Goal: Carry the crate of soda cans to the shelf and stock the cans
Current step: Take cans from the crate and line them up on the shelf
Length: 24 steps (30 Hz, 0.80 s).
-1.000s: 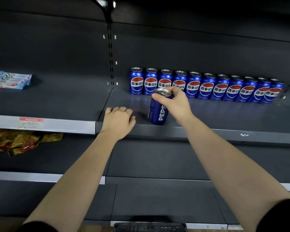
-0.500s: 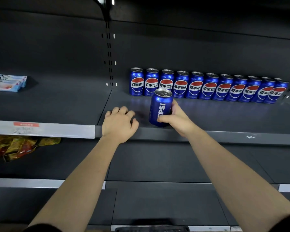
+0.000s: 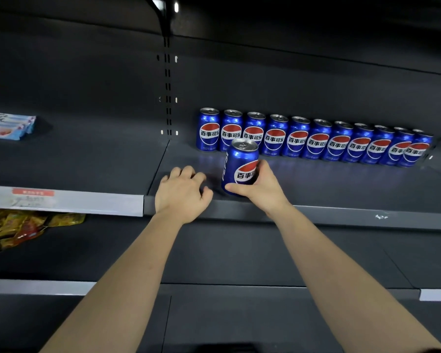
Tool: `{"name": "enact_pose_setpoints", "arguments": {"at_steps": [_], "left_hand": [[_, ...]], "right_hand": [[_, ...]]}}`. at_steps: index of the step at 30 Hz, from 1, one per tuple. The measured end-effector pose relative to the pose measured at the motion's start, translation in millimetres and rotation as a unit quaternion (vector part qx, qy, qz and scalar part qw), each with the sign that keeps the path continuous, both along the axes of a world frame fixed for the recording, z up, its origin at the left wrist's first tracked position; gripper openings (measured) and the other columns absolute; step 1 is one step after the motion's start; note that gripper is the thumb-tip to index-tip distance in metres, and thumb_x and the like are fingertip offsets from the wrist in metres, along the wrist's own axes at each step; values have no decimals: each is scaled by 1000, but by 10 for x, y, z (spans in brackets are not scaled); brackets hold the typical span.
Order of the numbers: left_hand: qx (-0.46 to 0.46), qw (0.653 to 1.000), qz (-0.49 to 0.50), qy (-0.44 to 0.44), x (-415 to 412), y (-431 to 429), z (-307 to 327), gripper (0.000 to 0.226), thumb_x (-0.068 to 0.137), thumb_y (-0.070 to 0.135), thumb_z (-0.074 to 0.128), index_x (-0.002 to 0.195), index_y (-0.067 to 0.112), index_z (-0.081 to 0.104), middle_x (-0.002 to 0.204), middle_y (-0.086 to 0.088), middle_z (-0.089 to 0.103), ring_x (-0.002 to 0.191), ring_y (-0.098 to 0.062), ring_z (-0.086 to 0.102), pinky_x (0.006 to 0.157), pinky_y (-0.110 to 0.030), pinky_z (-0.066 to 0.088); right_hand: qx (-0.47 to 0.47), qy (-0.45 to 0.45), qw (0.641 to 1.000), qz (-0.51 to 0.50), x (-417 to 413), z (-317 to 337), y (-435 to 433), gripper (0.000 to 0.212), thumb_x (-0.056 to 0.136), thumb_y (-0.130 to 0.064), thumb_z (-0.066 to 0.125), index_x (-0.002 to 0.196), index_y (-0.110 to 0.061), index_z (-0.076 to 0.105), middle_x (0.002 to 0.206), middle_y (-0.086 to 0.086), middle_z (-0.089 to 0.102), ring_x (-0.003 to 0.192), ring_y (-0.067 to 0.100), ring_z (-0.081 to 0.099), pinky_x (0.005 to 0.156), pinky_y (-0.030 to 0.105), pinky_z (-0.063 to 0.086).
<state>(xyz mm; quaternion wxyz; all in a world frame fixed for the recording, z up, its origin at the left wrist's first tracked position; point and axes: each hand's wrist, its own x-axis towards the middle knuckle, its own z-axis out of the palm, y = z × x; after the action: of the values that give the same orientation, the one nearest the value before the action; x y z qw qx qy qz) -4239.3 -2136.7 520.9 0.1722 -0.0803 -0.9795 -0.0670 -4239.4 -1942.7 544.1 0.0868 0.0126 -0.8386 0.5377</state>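
as held now — can [image 3: 239, 169]: upright, near the front edge of the shelf [image 3: 341, 189], in front of the left end of the back row and apart from it; round logo turned almost to the front, partly covered by the hand, likely being faced to match the row; base hidden by the thumb, so cannot tell whether down on the shelf or just above it
right hand [image 3: 262, 189]: wrapped round the lower half of the can, thumb across the front low down, fingers behind; low grip probably chosen to leave the top free and to turn or slide the can on its base
left hand [image 3: 182, 193]: just left of the can, not touching it; fingers loosely curled, gripping nothing, resting on the shelf by the front lip; seemingly a brace while reaching, or a marker for the start of a new row
back row [image 3: 316, 142]: cans shoulder to shoulder against the rear wall, logos all outward; filled from the back first, leaving the front free for later rows
step in hand: judged to be starting a second row — first can at the left end
crate: not identifiable; only a dark shape [image 3: 224, 349] at the bottom edge, too dim to name
elsewhere: pale blue packets [image 3: 9, 124] on the next bay's shelf to the left; yellow-red snack bags [image 3: 23, 228] one level down; price strip [image 3: 61, 200] on that bay's edge
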Motion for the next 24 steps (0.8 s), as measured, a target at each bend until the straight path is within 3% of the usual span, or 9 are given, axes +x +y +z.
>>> {"name": "enact_pose_setpoints", "arguments": {"at_steps": [4,12,24], "left_hand": [[5,1000,-1,2,19,5,12,42,91,45,33,124,29,54,124,3,50,115,-22,41,90,-36,36],[6,1000,1,-2,41,11,27,45,92,45,31,127,28,52,126,4,49,116,-21,41,90,-36,37],[1,1000,-5,19,35,2,7,45,92,47,30,126,30,52,124,7,50,113,-19,42,85,-33,39]], "right_hand": [[78,-2,995,-65,-51,-5,-175,89,47,-54,89,116,-23,43,120,-5,57,106,13,60,91,42,53],[85,-7,994,-63,-215,80,-254,83,56,-40,93,118,-19,42,121,-3,61,112,16,59,94,36,50],[138,-8,987,-85,-739,74,-536,85,62,-45,89,123,-15,38,130,3,56,119,22,56,90,34,48]]}}
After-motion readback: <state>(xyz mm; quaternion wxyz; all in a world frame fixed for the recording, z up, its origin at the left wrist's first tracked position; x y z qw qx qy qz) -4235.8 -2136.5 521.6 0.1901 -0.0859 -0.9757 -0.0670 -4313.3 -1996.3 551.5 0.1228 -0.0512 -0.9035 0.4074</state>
